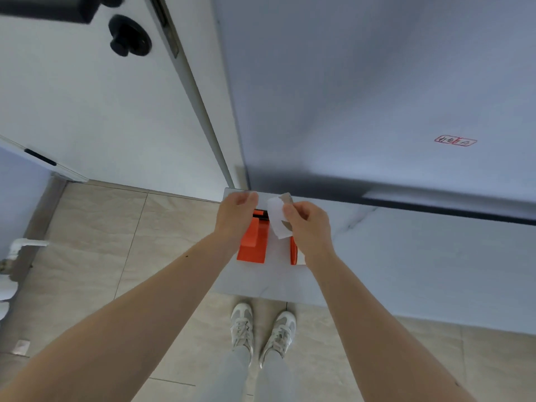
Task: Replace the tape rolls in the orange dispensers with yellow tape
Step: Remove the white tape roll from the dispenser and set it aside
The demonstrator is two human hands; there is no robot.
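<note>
Crowding the counter (406, 256) corner, both hands (236, 216) hover over orange dispensers (252, 242).

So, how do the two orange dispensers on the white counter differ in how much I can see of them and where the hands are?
The left orange dispenser shows most of its body and its dark toothed end; the right orange dispenser shows only a narrow strip. The left hand is closed above the left one's far end, while the right hand, pinching a white strip, covers most of the right one. Both are orange and lie on the white counter.
</note>
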